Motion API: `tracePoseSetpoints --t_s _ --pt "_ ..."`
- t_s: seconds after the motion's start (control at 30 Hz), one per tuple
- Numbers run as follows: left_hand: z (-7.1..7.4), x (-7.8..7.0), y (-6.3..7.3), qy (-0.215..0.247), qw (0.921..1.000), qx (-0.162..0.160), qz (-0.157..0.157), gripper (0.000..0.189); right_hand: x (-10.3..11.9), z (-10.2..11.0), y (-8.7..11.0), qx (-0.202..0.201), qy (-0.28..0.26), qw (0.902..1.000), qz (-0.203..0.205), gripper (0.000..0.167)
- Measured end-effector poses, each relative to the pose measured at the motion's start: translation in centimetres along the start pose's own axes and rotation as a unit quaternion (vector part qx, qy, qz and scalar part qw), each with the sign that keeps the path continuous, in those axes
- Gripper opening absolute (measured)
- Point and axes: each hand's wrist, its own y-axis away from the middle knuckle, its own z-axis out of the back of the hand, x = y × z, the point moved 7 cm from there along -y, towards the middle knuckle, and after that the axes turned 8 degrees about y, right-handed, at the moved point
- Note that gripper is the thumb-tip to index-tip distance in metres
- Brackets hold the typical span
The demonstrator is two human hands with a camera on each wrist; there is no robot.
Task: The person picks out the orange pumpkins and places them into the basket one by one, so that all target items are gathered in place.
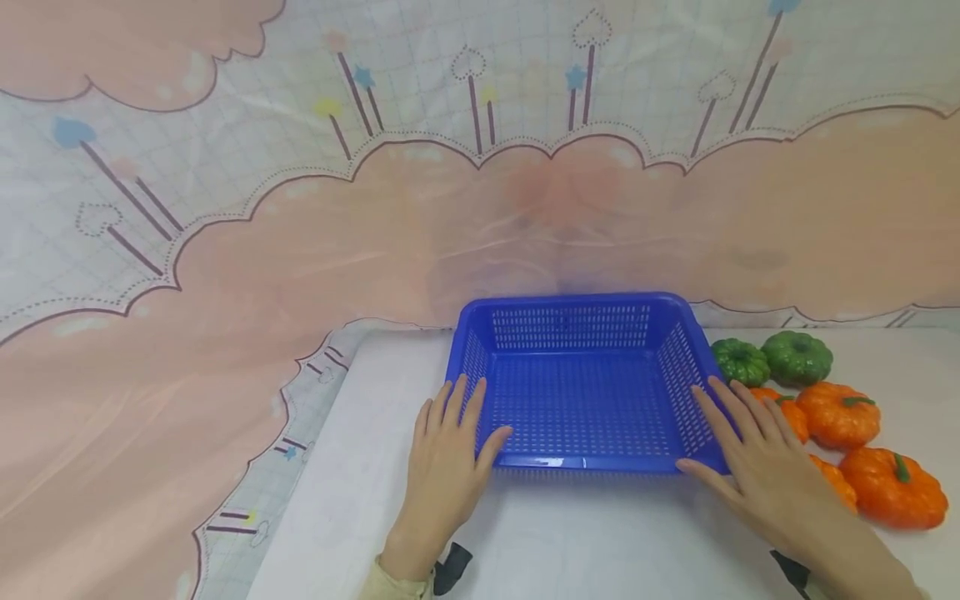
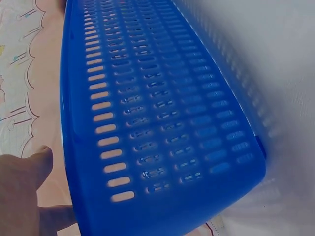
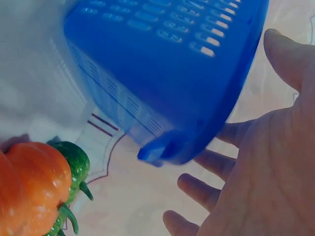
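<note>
A blue plastic basket point(image 1: 540, 462) with slotted walls stands on the white table, and nothing lies inside it. My left hand point(image 1: 447, 467) rests at its near left corner, fingers straight along the left rim, thumb by the front rim. Opposite, my right hand point(image 1: 772, 475) lies at the near right corner with fingers spread and thumb by the front rim. In the left wrist view the basket's wall point(image 2: 81, 147) fills the middle, with part of the left hand point(image 2: 22, 191) beside it. The right wrist view shows the right hand point(image 3: 266, 162) spread beside the basket's corner point(image 3: 142, 73).
Right of the basket sit two green pumpkins, one small point(image 1: 741, 362) and one larger point(image 1: 797, 358). Several orange pumpkins point(image 1: 896, 487) lie nearer, some partly hidden by the right hand. A patterned cloth point(image 1: 570, 217) hangs behind the white table point(image 1: 337, 500).
</note>
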Motion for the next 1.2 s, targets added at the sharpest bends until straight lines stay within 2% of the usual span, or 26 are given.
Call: tracePoseSetpoints --t_s 0.17,0.3,0.53,0.83,1.07,1.2 --pt "0.1 0.4 -0.4 0.009 0.9999 -0.003 0.003 0.064 -0.4 0.1 0.3 -0.005 0.0 1.0 0.006 0.091" --pt "0.1 0.9 -0.5 0.021 0.9997 -0.009 0.009 0.064 -0.8 0.3 0.6 -0.025 0.0 0.9996 0.016 0.091" --pt "0.4 1.4 -0.8 0.042 0.9987 -0.02 0.02 0.062 -1.6 -0.3 1.1 0.007 -0.01 0.9999 -0.005 0.1" --pt "0.4 2.1 -1.2 0.061 0.9972 -0.03 0.031 0.06 -2.8 -0.9 2.0 0.014 -0.02 0.9996 -0.014 0.103" --pt "0.6 2.8 -1.5 0.077 0.9952 -0.038 0.047 0.06 -3.7 -1.0 2.4 0.001 -0.015 0.9998 -0.015 0.106" --pt "0.7 3.3 -1.5 0.085 0.9939 -0.043 0.057 0.06 -4.2 -1.6 2.5 0.027 -0.014 0.9993 -0.024 0.108"
